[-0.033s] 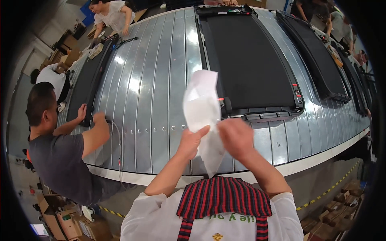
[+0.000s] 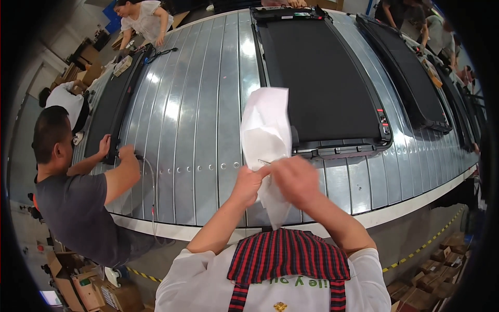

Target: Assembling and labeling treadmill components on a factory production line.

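Note:
My left hand (image 2: 246, 186) is closed on a long white sheet (image 2: 267, 130), with the thumb lying across its front. The sheet stands up from the hand, and its lower end hangs down below it. My right hand (image 2: 296, 181) is curled close beside the left thumb, over the sheet's right side, and is blurred. A thin, shiny sliver (image 2: 264, 162) shows at its fingertips, too small to name. Behind the sheet lies a large black framed panel (image 2: 327, 83), its near left corner hidden by the sheet.
The metal-slatted table (image 2: 208, 130) has a pale front edge (image 2: 395, 213). More black panels lie to the right (image 2: 410, 78) and left (image 2: 117, 99). A co-worker in grey (image 2: 78, 192) works at the left one, by a thin hose (image 2: 155, 192). Cardboard boxes (image 2: 431, 268) stand low right.
My right hand has shifted left toward the left thumb, and a thin shiny sliver now shows at its fingertips. The upper part of the sheet has swung slightly right.

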The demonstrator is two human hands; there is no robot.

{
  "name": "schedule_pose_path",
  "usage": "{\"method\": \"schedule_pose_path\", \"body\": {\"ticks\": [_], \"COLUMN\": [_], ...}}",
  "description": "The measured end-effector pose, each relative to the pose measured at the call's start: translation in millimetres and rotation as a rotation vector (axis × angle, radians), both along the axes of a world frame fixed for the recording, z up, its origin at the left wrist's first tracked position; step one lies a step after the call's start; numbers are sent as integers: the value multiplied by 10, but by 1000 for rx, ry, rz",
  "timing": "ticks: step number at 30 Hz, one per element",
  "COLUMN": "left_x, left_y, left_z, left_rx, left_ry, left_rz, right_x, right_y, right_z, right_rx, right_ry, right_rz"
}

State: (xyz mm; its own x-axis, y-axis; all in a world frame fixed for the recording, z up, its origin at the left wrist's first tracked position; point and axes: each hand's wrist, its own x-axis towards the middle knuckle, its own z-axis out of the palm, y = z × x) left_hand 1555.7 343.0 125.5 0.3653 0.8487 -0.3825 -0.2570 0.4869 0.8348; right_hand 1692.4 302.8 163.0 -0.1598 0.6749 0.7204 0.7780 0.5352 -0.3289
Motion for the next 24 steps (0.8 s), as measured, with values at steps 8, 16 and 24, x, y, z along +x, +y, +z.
{"method": "schedule_pose_path", "body": {"ticks": [8, 16, 24], "left_x": [-300, -429, -1379], "left_y": [208, 374, 1095], "left_z": [-49, -109, -468], "left_rx": [138, 213, 214], "left_ry": [59, 215, 540], "left_rz": [-205, -332, -843], "right_x": [-132, -242, 512], "right_y": [113, 297, 625], "right_z": [-11, -82, -176], "right_rx": [-319, -502, -834], "right_ry": [153, 97, 938], "right_rz": [44, 123, -146]}}
